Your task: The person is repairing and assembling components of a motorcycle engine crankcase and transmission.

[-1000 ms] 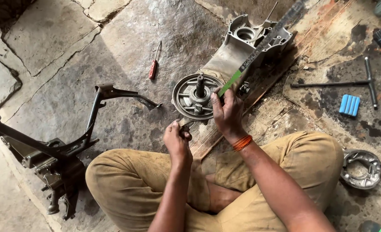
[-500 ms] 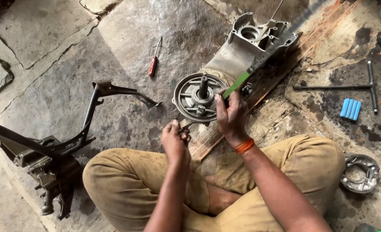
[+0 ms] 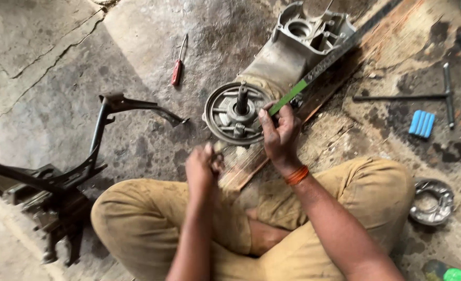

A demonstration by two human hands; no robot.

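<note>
Centre frame, the right hand (image 3: pixel 281 136) pinches a green-tipped flat metal bar (image 3: pixel 313 78) against the round grey drum hub (image 3: pixel 237 113); the blurred left hand (image 3: pixel 203 167) is closed on something unclear, prying in hand

A red-handled screwdriver (image 3: pixel 177 68) lies on the cracked stone floor (image 3: pixel 59 47) toward its far edge, well apart from a black metal frame (image 3: pixel 85 156) that sprawls along the left edge. Near the right edge a dark T-handle wrench (image 3: pixel 438 96) rests flat with a small blue ribbed piece (image 3: pixel 421 123) just beside it — both on oil-stained ground. A round grey metal part (image 3: pixel 432 202) sits lower on the right, and something green (image 3: pixel 459 274) shows at the near right corner.
</note>
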